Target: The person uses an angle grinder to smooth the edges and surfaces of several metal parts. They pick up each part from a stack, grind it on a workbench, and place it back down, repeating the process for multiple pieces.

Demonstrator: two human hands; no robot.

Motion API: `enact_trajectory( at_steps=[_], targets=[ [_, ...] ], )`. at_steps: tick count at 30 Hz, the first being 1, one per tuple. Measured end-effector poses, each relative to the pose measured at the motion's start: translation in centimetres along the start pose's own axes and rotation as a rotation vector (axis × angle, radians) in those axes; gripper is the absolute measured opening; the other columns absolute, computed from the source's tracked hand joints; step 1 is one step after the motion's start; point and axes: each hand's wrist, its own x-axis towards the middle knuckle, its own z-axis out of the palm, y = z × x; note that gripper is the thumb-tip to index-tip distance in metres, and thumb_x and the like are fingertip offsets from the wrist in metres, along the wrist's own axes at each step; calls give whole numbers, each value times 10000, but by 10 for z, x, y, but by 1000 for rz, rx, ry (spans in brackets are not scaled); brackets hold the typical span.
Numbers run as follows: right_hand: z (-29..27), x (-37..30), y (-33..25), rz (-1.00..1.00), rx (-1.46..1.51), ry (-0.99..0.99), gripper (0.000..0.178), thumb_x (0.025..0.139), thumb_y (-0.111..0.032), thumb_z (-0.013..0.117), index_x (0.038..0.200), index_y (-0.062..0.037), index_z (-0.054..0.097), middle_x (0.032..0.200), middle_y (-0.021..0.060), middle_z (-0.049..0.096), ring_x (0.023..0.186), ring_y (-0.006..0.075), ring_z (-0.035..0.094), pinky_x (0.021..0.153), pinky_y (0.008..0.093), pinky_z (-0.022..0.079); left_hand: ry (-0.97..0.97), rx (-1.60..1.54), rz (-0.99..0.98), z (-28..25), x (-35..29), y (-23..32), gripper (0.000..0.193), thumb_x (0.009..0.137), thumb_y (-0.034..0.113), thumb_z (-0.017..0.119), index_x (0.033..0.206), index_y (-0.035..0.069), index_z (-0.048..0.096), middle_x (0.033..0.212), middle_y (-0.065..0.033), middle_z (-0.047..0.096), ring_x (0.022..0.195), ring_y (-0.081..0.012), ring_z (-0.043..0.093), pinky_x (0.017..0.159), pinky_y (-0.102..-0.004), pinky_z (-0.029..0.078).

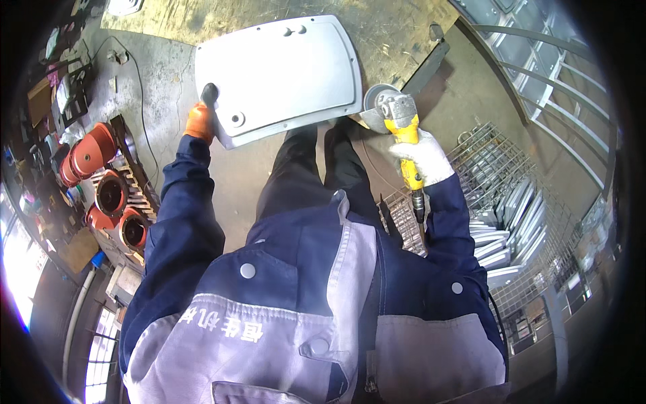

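A pale metal cover plate (282, 74) with small holes along its flanged rim lies partly over the near edge of a worn wooden table (397, 40). My left hand (200, 120), in an orange and black glove, grips the plate's left edge near a round hole. In a white glove, my right hand (431, 158) is wrapped round a yellow angle grinder (408, 135). The grinder's disc and guard are at the plate's right near corner; whether the disc touches the metal I cannot tell.
To the right, a wire mesh cage (484, 161) holds several pale metal plates (521, 205). Orange-red round castings (94, 151) stand on a pallet at the left. A dark cable (142, 114) runs along the floor. Curved metal rails (558, 108) rise at the far right.
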Motion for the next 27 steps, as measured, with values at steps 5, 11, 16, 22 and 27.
enact_trajectory(
  at_steps=[5,11,16,22,27],
  targets=[
    [-18,39,2,19,154,12,316,768,-180,709,1020,-29,593,721,42,593,540,135,565,477,265,470,100,87,38,-26,42,-17,383,898,423,585,970,49,620,769,-52,611,633,-179,569,558,-339,460],
    [-21,89,-7,-31,146,2,311,760,-156,725,1007,-20,594,718,47,603,549,136,575,491,260,476,188,68,-103,-30,110,-93,477,906,471,547,990,10,637,787,-88,630,657,-211,590,596,-359,487],
    [-11,110,-24,35,169,-44,311,752,-143,733,1000,-17,593,710,54,604,551,147,587,505,266,491,376,210,-111,-16,127,-165,856,849,767,374,1092,-18,615,896,-123,648,768,-250,595,688,-378,485],
    [15,150,-54,61,119,-121,321,747,-147,738,1000,-7,598,711,63,604,550,159,591,505,275,502,399,-160,-108,-2,143,-195,728,890,701,402,1093,37,620,913,-112,651,799,-231,597,703,-365,485],
    [35,185,-69,44,-10,-41,300,744,-159,740,978,-18,616,724,56,607,547,144,578,492,263,484,340,-186,-104,-10,160,-223,632,925,645,402,1089,73,615,929,-86,653,812,-195,596,717,-351,486]
  ],
)
